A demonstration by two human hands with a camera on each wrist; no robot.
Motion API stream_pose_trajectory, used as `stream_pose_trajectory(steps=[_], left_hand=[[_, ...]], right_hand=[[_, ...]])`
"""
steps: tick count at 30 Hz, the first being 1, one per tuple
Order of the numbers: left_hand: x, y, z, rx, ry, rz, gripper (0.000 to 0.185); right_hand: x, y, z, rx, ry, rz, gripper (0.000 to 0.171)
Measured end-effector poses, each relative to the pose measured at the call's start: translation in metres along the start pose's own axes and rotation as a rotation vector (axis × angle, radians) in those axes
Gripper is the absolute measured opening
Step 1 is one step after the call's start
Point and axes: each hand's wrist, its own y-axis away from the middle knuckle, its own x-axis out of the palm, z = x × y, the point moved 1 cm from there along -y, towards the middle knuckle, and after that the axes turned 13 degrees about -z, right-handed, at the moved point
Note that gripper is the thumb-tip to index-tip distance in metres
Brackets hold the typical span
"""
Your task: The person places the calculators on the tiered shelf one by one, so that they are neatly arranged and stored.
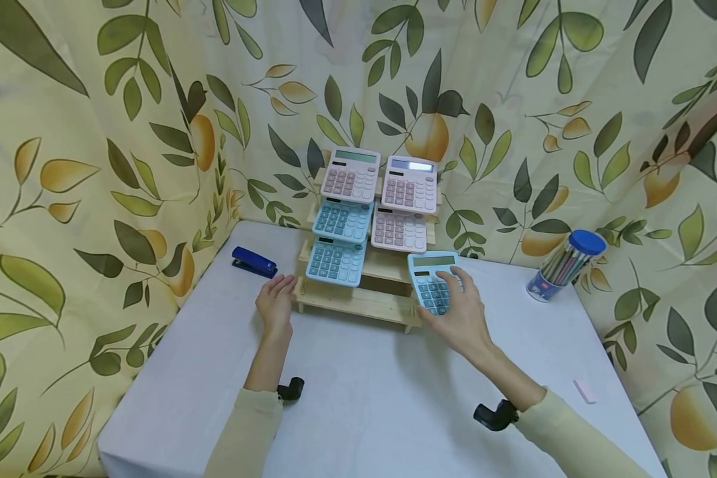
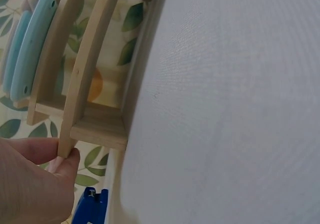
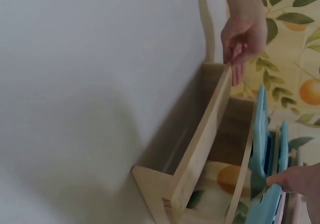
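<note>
A tiered wooden rack [image 1: 352, 302] stands on the table, its lowest slat at the front. My left hand [image 1: 275, 309] pinches the left end of a slat [image 2: 80, 79] between thumb and fingers, as the left wrist view shows. My right hand [image 1: 463, 318] grips a light blue calculator [image 1: 431, 271] by its edges, at the rack's right side. Two more blue calculators [image 1: 334, 262] lean on the left column, below a pink calculator [image 1: 350, 174]. On the right column, two pink calculators [image 1: 409, 184] sit one above the other.
Left of the rack lies a blue stapler [image 1: 253, 261]. A clear tub of pens with a blue lid [image 1: 587, 241] stands at the back right. A small pink eraser-like block [image 1: 585, 391] lies near the right edge. Leaf-patterned cloth [image 1: 514, 99] hangs behind the white-covered table [image 1: 346, 398].
</note>
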Motion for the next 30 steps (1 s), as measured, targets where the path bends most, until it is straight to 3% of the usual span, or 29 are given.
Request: stream_pose_trajectory(steps=[8,30], left_hand=[[0.001,0.001,0.0,0.037,0.03,0.0,0.066],[0.0,0.0,0.0,0.023,0.018,0.001,0.067]], right_hand=[[0.005,-0.001,0.01,-0.013,-0.025,0.018,0.08],[0.021,-0.002,0.034,-0.029,-0.053,0.044,0.079]])
